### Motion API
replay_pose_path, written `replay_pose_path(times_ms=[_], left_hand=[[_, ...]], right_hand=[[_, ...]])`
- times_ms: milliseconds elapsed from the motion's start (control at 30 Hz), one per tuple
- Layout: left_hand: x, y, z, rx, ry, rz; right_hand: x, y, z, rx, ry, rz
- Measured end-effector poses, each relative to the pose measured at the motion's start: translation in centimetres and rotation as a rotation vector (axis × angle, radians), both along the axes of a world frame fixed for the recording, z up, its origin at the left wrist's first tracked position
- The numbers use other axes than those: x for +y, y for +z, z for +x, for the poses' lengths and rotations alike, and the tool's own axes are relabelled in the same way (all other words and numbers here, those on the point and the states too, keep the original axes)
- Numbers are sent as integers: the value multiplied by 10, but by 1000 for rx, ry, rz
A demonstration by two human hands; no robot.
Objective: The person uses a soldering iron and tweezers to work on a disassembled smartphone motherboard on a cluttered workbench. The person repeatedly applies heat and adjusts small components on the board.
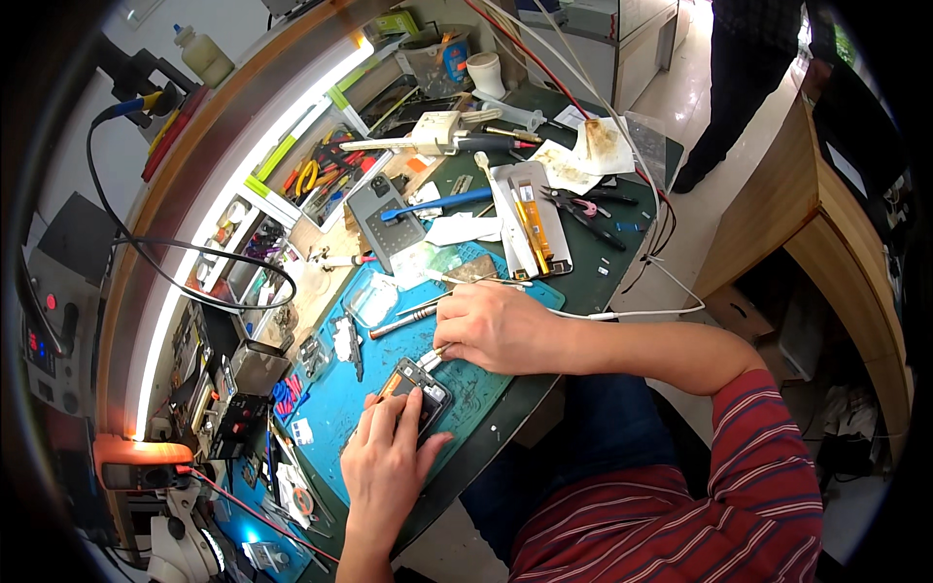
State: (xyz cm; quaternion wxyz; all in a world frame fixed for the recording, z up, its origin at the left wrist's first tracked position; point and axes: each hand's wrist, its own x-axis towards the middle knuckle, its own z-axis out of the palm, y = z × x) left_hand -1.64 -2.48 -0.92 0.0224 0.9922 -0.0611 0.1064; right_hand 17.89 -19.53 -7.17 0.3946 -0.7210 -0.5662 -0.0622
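Note:
My left hand rests over an opened smartphone on the blue mat, gripping it with fingertips on its exposed inside and thumb at its right side. My right hand pinches a small white-and-silver piece, possibly a connector or tool tip, at the phone's top end. A white cable runs rightward from near that hand. Just behind it lie a metal pen-like tool and a clear plastic tray. Small black-and-white parts are left of the phone.
Behind stand a lit shelf with tools, a grey phone housing, pliers and a screen assembly. An orange instrument and microscope occupy the left. A person in dark trousers stands beyond the right edge.

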Motion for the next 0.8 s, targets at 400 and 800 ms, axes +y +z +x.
replay_pose_path(times_ms=[400, 800], left_hand=[[-1, 0, -1, -1, -1, 2], [-1, -1, -1, 0, 5, 12]], right_hand=[[5, 0, 1, -24, 4, -6], [3, 0, 4, -20, 35, -34]])
